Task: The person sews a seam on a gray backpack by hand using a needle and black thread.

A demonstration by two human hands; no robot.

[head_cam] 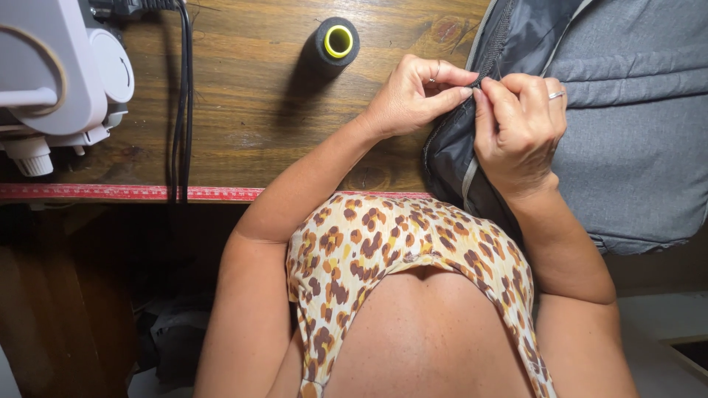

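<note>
I am watching the left hand [409,96] and right hand [520,129] pinching the dark zipper edge of a grey bag [627,125], fingertips closed tight on it and nearly touching; the bag is lying on the wooden surface [251,110], hanging off its near edge; I judge the fabric soft, light and floppy, best gripped along that stiffer seam; left of the bag are standing a black spool [338,42] and, farther off, a white sewing machine [55,70]; the room below is dim.

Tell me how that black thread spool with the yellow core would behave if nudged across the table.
The thread spool stands upright on the wooden table, so a light push would probably slide it. Being fairly tall, a higher push might tip it; on its round side it would likely roll.
</note>
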